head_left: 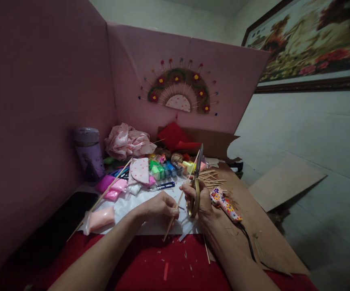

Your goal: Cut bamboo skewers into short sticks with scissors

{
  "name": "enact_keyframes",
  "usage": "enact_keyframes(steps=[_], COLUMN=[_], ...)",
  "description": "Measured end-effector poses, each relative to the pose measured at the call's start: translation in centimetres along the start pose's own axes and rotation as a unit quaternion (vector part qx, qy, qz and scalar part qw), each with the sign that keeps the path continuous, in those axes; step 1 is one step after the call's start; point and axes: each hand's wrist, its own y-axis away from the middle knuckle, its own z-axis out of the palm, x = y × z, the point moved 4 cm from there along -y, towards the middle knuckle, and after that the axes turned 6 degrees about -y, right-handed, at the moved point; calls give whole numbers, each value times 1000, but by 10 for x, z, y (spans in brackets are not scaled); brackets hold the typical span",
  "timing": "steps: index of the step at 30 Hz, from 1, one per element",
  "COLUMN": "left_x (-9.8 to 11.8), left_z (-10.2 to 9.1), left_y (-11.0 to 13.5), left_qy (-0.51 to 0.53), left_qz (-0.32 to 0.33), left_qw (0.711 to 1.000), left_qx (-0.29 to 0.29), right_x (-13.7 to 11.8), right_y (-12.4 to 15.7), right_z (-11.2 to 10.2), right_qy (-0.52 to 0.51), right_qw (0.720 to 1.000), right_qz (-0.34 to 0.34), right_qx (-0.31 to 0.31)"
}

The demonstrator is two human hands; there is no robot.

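Observation:
My left hand (163,207) pinches a thin wooden stick (168,230) near its lower part. The stick slants up and to the right, its upper end beside the scissor blades. In my right hand (204,204) is a pair of scissors (197,193) with brass-coloured handles and dark blades pointing up and away. The thumb and fingers of this hand also lie close to the stick; whether they touch it, I cannot tell. Below both hands, small cut scraps lie on the red cloth (150,262), with another thin stick (207,249) near my right wrist.
Packets of coloured clay (158,169), a dotted fabric half-circle (140,171) and a blue cutter (165,185) lie ahead. A purple tumbler (88,155) stands left. Cut sticks (211,178) and a flower-patterned glue gun (226,206) rest on cardboard at right. A decorated fan (178,87) hangs behind.

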Motion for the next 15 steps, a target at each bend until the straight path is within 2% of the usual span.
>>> enact_keyframes(steps=[3, 7, 10, 15], left_x=[5, 11, 12, 9], left_z=[2, 2, 1, -1], left_y=[0, -4, -7, -9], left_qy=[0, 1, -5, 51], left_qz=[22, 77, 102, 96], left_qw=[1000, 993, 987, 987], left_qx=[12, 89, 125, 122], right_x=[-1, 1, 3, -1], right_y=[-1, 2, 4, 5], right_z=[-2, 2, 7, 11], right_qy=[39, 41, 34, -10], right_qw=[999, 999, 998, 999], right_qz=[-14, -15, -15, -17], right_qx=[-15, -28, -44, -27])
